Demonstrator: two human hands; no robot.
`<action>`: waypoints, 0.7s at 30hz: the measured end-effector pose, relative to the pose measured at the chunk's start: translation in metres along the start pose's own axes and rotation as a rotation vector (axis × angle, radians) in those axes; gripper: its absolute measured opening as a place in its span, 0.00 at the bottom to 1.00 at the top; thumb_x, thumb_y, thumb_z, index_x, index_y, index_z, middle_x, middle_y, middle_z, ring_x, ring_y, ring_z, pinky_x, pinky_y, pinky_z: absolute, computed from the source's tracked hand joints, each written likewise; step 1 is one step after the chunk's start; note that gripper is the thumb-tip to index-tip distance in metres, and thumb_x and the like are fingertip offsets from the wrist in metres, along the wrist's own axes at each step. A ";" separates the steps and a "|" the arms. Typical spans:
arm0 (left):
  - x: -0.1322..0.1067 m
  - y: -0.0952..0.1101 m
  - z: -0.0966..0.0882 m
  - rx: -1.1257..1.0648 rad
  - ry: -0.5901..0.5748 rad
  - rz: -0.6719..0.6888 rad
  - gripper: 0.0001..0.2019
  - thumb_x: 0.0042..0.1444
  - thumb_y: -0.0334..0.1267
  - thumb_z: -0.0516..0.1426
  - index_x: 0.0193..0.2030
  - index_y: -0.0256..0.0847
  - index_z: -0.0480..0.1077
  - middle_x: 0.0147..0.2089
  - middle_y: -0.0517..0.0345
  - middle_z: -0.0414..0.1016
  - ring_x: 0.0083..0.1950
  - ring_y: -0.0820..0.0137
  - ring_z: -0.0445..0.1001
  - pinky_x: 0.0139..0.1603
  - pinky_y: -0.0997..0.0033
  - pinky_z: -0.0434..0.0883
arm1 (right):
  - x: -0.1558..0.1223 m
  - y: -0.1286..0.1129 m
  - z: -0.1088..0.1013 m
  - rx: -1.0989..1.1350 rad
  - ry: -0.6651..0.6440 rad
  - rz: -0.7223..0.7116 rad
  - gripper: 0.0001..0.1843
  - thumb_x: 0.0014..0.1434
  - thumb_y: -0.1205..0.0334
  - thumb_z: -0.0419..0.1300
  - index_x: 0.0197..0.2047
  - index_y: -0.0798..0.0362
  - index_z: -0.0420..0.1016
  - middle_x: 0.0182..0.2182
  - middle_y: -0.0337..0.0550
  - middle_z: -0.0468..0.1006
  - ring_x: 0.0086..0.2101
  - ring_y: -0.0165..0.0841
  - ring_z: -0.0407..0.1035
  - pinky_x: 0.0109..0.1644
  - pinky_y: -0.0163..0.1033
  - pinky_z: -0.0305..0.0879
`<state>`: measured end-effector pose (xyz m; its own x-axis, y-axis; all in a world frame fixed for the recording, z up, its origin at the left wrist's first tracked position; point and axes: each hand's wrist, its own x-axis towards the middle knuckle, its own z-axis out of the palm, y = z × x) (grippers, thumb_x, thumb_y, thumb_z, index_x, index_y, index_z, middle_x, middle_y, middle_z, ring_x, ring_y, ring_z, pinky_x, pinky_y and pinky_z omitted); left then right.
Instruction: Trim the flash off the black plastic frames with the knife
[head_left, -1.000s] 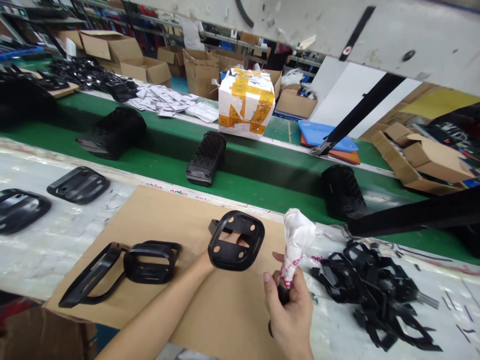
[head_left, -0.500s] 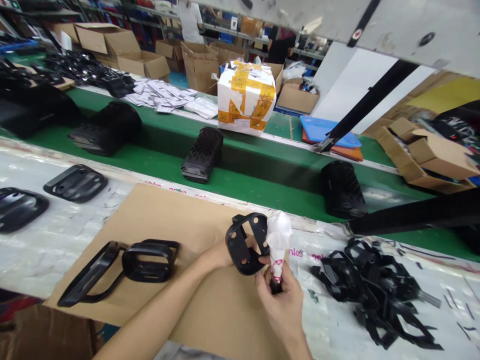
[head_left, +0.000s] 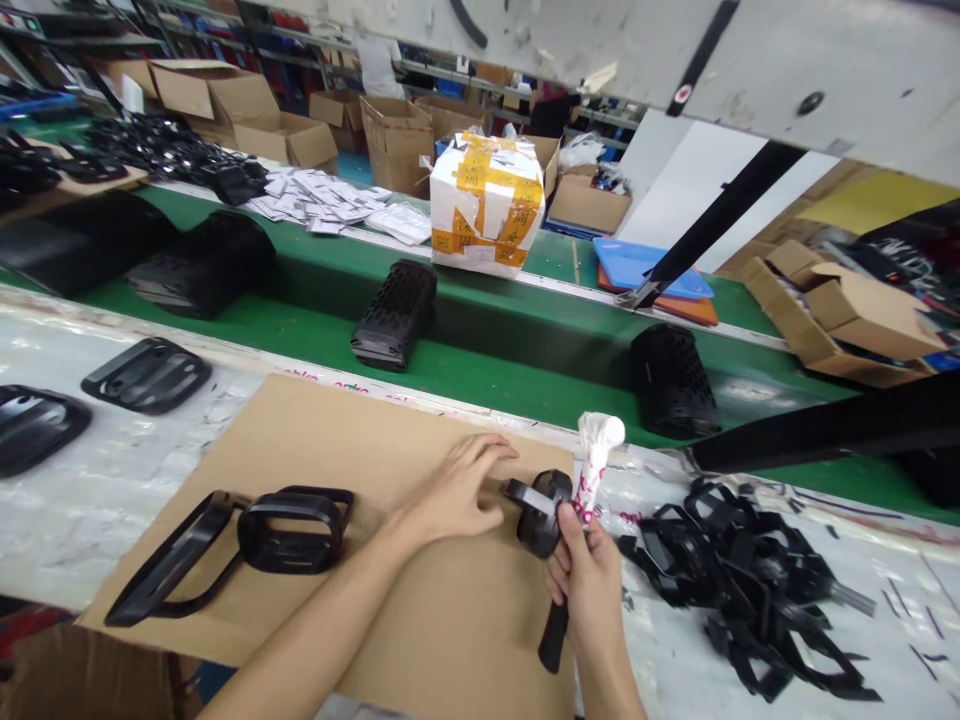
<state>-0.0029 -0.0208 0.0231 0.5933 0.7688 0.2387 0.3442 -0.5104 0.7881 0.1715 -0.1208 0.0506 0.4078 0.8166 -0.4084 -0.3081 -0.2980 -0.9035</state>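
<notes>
My left hand [head_left: 461, 490] holds a black plastic frame part [head_left: 538, 510] edge-on over the cardboard sheet [head_left: 352, 450], thumb and lower fingers pinching it while the upper fingers spread. My right hand [head_left: 589, 580] is closed round a black-handled tool [head_left: 555, 635] whose upper end is wrapped in white cloth [head_left: 598, 450]. The wrapped shaft rests against the part's right side. A black rectangular frame [head_left: 292, 525] and a long black loop [head_left: 169, 570] lie on the cardboard to the left.
A heap of black plastic scraps [head_left: 757, 580] lies to the right. Two black plates [head_left: 146, 373] sit at far left. Beyond runs a green conveyor [head_left: 487, 365] carrying black housings [head_left: 394, 313], a taped white box [head_left: 486, 203] and cardboard boxes behind.
The frame part has dropped lower and turned edge-on against the tool. My right hand shifted right and the black handle now shows below it. The conveyor housings have drifted left.
</notes>
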 end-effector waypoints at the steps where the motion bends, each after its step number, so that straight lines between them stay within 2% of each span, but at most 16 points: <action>1: 0.000 0.001 0.003 0.053 0.003 0.008 0.28 0.54 0.31 0.64 0.63 0.47 0.69 0.67 0.48 0.69 0.71 0.53 0.66 0.74 0.49 0.64 | 0.003 -0.001 0.000 -0.005 0.011 -0.005 0.38 0.49 0.27 0.74 0.30 0.47 0.58 0.14 0.19 0.52 0.12 0.19 0.43 0.11 0.25 0.47; 3: -0.001 0.002 0.010 0.134 0.033 0.002 0.15 0.61 0.35 0.65 0.53 0.46 0.73 0.67 0.49 0.69 0.70 0.53 0.66 0.72 0.48 0.66 | 0.007 -0.004 0.002 -0.027 0.022 -0.029 0.38 0.48 0.26 0.73 0.31 0.47 0.59 0.14 0.19 0.52 0.12 0.19 0.43 0.11 0.26 0.48; 5: 0.000 0.001 0.016 0.186 0.077 -0.020 0.04 0.65 0.36 0.63 0.43 0.44 0.72 0.66 0.49 0.70 0.69 0.54 0.67 0.70 0.48 0.68 | 0.012 -0.006 0.005 -0.055 0.023 -0.048 0.37 0.47 0.25 0.73 0.32 0.48 0.63 0.13 0.19 0.51 0.12 0.20 0.44 0.12 0.27 0.48; 7: 0.002 0.000 0.021 0.227 0.112 -0.040 0.05 0.63 0.32 0.63 0.39 0.43 0.70 0.65 0.47 0.70 0.68 0.54 0.68 0.68 0.49 0.70 | 0.015 -0.009 0.009 -0.074 0.017 -0.054 0.38 0.45 0.23 0.73 0.34 0.48 0.66 0.13 0.19 0.51 0.12 0.21 0.45 0.12 0.28 0.47; 10: 0.005 -0.002 0.023 0.286 0.147 -0.082 0.10 0.57 0.26 0.63 0.43 0.42 0.70 0.65 0.45 0.69 0.68 0.53 0.67 0.69 0.47 0.70 | 0.018 -0.013 0.017 -0.086 -0.012 -0.052 0.39 0.44 0.22 0.72 0.37 0.49 0.69 0.14 0.20 0.52 0.12 0.22 0.45 0.12 0.29 0.46; 14: 0.006 -0.002 0.026 0.378 0.149 -0.109 0.23 0.56 0.26 0.62 0.58 0.41 0.69 0.69 0.42 0.65 0.74 0.49 0.60 0.75 0.42 0.63 | 0.017 -0.015 0.015 -0.102 -0.044 -0.063 0.39 0.47 0.23 0.72 0.41 0.51 0.74 0.15 0.22 0.54 0.14 0.23 0.46 0.14 0.29 0.46; 18: 0.006 -0.003 0.027 0.395 0.125 -0.105 0.31 0.57 0.26 0.60 0.68 0.40 0.63 0.72 0.41 0.63 0.76 0.49 0.57 0.78 0.41 0.59 | -0.003 -0.009 -0.010 -0.091 -0.010 -0.090 0.42 0.55 0.29 0.71 0.59 0.52 0.75 0.20 0.25 0.59 0.16 0.23 0.47 0.15 0.28 0.47; 21: 0.006 -0.002 0.026 0.386 0.118 -0.116 0.31 0.58 0.27 0.61 0.68 0.40 0.63 0.72 0.42 0.63 0.77 0.50 0.57 0.79 0.43 0.58 | -0.030 0.006 -0.034 -0.062 0.005 0.034 0.40 0.60 0.32 0.69 0.64 0.53 0.74 0.20 0.25 0.59 0.15 0.22 0.45 0.14 0.27 0.44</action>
<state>0.0187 -0.0254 0.0076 0.4550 0.8569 0.2424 0.6643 -0.5079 0.5484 0.1872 -0.1639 0.0526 0.4021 0.8034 -0.4391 -0.2681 -0.3552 -0.8955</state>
